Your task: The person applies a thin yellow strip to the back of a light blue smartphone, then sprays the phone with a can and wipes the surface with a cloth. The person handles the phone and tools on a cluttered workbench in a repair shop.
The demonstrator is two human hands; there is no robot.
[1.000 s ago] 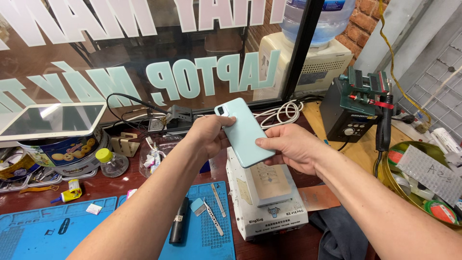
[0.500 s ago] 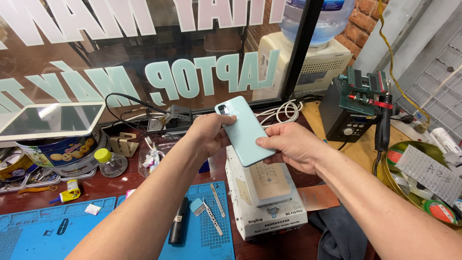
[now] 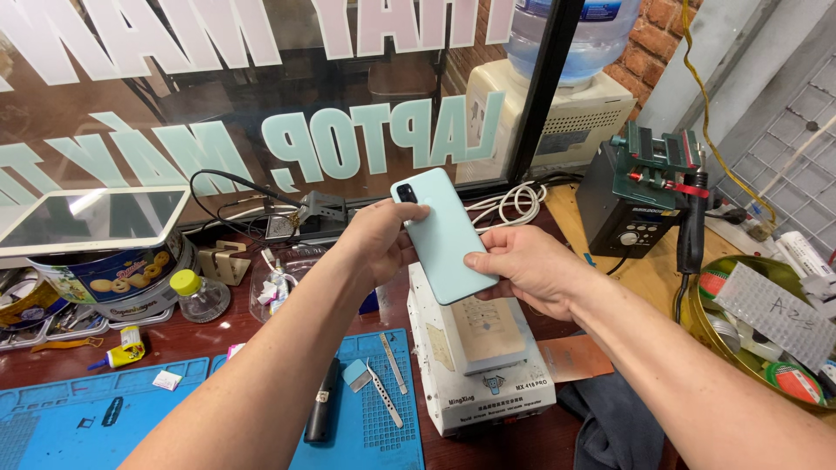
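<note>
A pale mint-green smartphone point(image 3: 446, 235) is held up over the bench with its back towards me, camera end at the upper left. My left hand point(image 3: 376, 237) grips its upper left edge. My right hand point(image 3: 527, 270) holds its lower right end, thumb on the back. Directly below the phone stands a white box-shaped heating machine point(image 3: 475, 379) with a tan plate on top.
A blue work mat point(image 3: 78, 422) holds a black pen-like tool point(image 3: 322, 411), metal pry tools point(image 3: 383, 392) and a small blade. At left are a cookie tin point(image 3: 109, 278) under a white tablet, a yellow-capped bottle point(image 3: 193, 294) and glue tube. A soldering station point(image 3: 640, 196) stands at right.
Both hands and the phone stay almost in place; the phone has tilted very slightly.
</note>
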